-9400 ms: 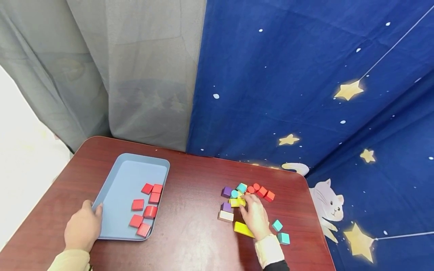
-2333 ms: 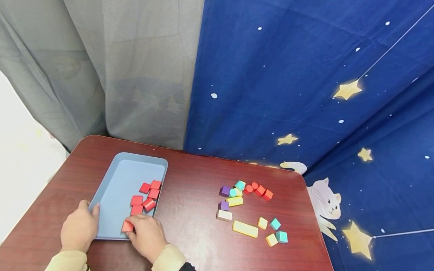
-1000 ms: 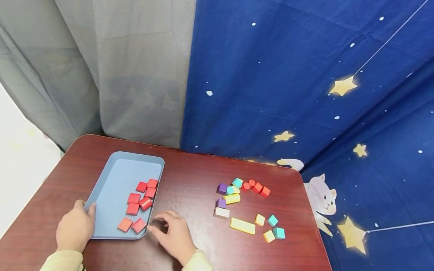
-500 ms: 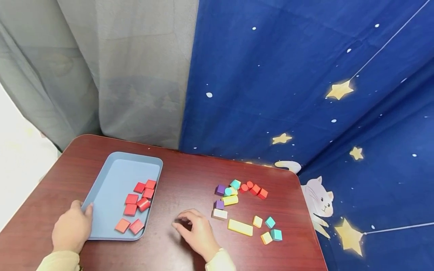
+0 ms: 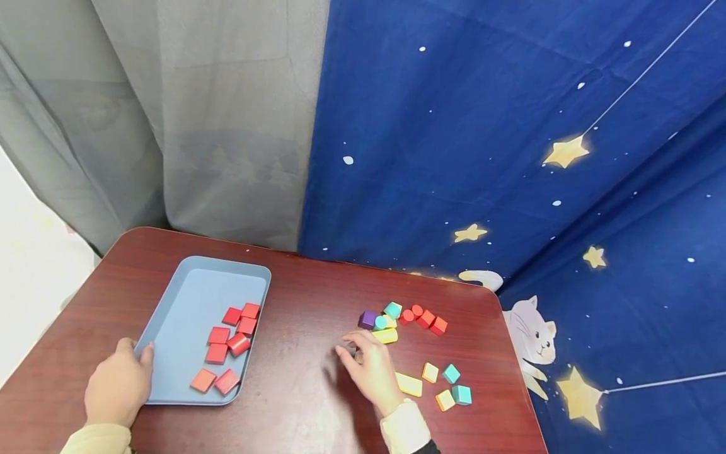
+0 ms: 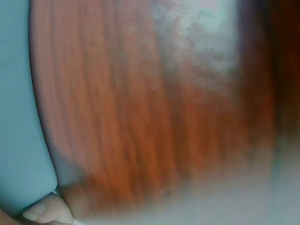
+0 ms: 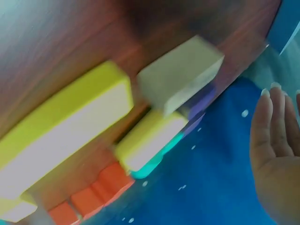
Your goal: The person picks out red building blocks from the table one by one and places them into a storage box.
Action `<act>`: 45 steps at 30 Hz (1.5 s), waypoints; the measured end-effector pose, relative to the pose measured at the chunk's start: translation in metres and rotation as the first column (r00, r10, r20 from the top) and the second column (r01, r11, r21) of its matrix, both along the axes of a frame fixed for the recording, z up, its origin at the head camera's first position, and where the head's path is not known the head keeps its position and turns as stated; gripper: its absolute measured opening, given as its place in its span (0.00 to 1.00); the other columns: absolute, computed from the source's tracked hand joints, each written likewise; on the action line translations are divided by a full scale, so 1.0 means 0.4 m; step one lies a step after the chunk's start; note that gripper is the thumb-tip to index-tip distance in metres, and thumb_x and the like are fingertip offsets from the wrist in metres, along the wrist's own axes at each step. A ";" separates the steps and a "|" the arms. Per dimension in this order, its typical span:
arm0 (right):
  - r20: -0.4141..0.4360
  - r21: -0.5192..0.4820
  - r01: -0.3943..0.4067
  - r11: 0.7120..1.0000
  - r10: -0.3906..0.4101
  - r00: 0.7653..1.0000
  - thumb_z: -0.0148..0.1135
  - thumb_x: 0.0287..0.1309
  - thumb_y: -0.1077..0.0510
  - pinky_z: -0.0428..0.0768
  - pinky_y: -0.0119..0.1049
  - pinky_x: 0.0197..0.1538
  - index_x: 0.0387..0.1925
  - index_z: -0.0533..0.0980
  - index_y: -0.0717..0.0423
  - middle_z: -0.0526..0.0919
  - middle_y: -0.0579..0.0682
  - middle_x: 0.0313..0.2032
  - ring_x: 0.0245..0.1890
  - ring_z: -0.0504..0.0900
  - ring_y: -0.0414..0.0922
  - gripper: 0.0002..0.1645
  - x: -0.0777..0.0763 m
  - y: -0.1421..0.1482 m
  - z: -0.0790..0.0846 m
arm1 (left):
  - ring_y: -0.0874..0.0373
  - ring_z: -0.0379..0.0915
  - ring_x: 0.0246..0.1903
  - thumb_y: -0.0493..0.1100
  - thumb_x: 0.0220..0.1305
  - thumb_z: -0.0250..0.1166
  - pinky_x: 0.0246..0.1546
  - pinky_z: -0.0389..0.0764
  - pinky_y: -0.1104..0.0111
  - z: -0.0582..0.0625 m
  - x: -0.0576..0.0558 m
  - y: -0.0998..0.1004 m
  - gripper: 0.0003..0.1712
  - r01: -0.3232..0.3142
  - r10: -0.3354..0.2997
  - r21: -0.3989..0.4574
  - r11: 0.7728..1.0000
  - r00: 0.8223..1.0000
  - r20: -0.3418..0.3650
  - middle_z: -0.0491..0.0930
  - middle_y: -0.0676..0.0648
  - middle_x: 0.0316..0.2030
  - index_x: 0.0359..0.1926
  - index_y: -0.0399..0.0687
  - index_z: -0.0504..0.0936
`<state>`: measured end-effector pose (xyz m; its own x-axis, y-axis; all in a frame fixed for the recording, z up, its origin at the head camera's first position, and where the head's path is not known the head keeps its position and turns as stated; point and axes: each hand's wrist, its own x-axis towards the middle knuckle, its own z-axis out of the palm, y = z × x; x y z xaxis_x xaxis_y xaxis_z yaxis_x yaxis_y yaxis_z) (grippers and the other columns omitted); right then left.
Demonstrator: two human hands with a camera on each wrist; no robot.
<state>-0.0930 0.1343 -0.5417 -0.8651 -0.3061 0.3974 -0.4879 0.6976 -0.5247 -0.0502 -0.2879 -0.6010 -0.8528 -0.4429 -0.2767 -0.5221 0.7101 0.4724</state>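
Note:
My left hand (image 5: 118, 384) grips the near left rim of a blue-grey tray (image 5: 190, 315), with the thumb over the edge. In the left wrist view a fingertip (image 6: 49, 208) shows at the tray's edge (image 6: 23, 117). Several red blocks (image 5: 216, 353) lie in the tray's right half. My right hand (image 5: 371, 375) is above the loose blocks, fingers slightly bent, holding nothing visible. Nearest to it are a white block (image 7: 183, 70), a long yellow block (image 5: 408, 384) and a yellow rounded block (image 5: 386, 336). In the head view the hand covers the white block.
Behind the right hand sit a purple cube (image 5: 367, 320), teal pieces (image 5: 392, 309) and several red blocks (image 5: 426, 319). Cream-yellow blocks (image 5: 430, 372) and teal cubes (image 5: 462, 395) lie at the right. Curtains (image 5: 431, 139) border the table's (image 5: 300, 302) far edge.
My right hand has let go of a red block in the tray and moved right to the loose blocks. The tray holds one more red block than at first. The left hand stays on the rim.

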 end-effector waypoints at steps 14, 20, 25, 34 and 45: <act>0.140 0.105 0.252 0.962 -0.265 0.954 0.68 0.54 0.52 0.77 0.29 0.34 0.43 0.82 0.52 0.83 0.47 0.37 0.34 0.83 0.43 0.15 -0.069 0.131 0.018 | 0.24 0.73 0.38 0.57 0.73 0.45 0.28 0.71 0.47 0.003 0.004 0.005 0.35 -0.004 0.004 0.006 1.000 1.000 0.004 0.72 0.20 0.46 0.58 0.25 0.61; 0.190 0.168 0.313 0.935 -0.342 0.920 0.68 0.53 0.54 0.77 0.33 0.36 0.44 0.82 0.54 0.82 0.48 0.34 0.33 0.82 0.45 0.16 -0.093 0.183 0.005 | 0.24 0.73 0.38 0.57 0.73 0.45 0.28 0.71 0.48 -0.006 0.004 0.005 0.35 -0.003 0.003 0.000 1.000 1.000 0.000 0.72 0.20 0.46 0.58 0.25 0.62; 0.253 0.217 0.333 0.918 -0.382 0.889 0.68 0.53 0.54 0.79 0.37 0.42 0.46 0.81 0.52 0.82 0.47 0.38 0.36 0.82 0.43 0.17 -0.102 0.214 -0.012 | 0.24 0.73 0.40 0.57 0.73 0.44 0.28 0.72 0.47 -0.008 0.002 0.003 0.36 0.003 -0.003 -0.007 1.000 1.000 -0.001 0.71 0.20 0.47 0.59 0.24 0.61; 0.243 0.224 0.351 0.909 -0.401 0.883 0.69 0.53 0.54 0.79 0.40 0.44 0.49 0.80 0.53 0.81 0.49 0.41 0.38 0.81 0.44 0.20 -0.118 0.237 -0.028 | 0.24 0.73 0.39 0.57 0.73 0.45 0.27 0.71 0.47 0.000 0.006 0.005 0.36 0.004 -0.004 -0.002 1.000 1.000 -0.006 0.71 0.20 0.46 0.59 0.24 0.61; 0.151 0.246 0.407 0.880 -0.450 0.880 0.71 0.50 0.56 0.79 0.42 0.42 0.48 0.79 0.55 0.79 0.51 0.42 0.37 0.83 0.46 0.22 -0.151 0.254 -0.052 | 0.24 0.73 0.39 0.56 0.73 0.45 0.28 0.71 0.47 0.000 0.004 0.006 0.35 -0.001 0.000 -0.007 1.000 1.000 -0.009 0.71 0.20 0.46 0.59 0.25 0.61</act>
